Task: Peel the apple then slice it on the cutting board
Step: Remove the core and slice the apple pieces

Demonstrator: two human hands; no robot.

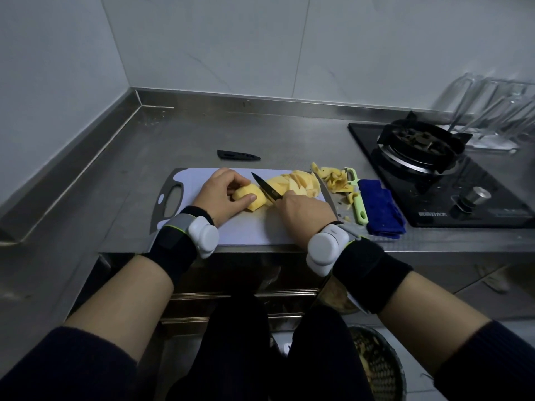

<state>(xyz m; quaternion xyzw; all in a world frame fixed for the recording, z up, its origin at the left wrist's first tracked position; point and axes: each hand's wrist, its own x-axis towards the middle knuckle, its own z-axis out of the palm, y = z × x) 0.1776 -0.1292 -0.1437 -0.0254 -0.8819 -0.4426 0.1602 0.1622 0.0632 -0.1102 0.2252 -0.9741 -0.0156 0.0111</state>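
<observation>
A peeled yellow apple piece (251,198) lies on the white cutting board (249,230). My left hand (221,195) holds it down, fingers curled over its top and thumb along its near side. My right hand (304,211) grips the handle of a black-bladed knife (265,186). The blade rests against the right side of the piece, tip pointing away to the left. A heap of cut slices (298,182) sits on the board's far right part.
Apple peels (333,178) and a green peeler (359,201) lie right of the board, beside a folded blue cloth (379,209). A black knife sheath (238,154) lies behind the board. A gas stove (425,157) stands at the right. A bin (376,363) is on the floor.
</observation>
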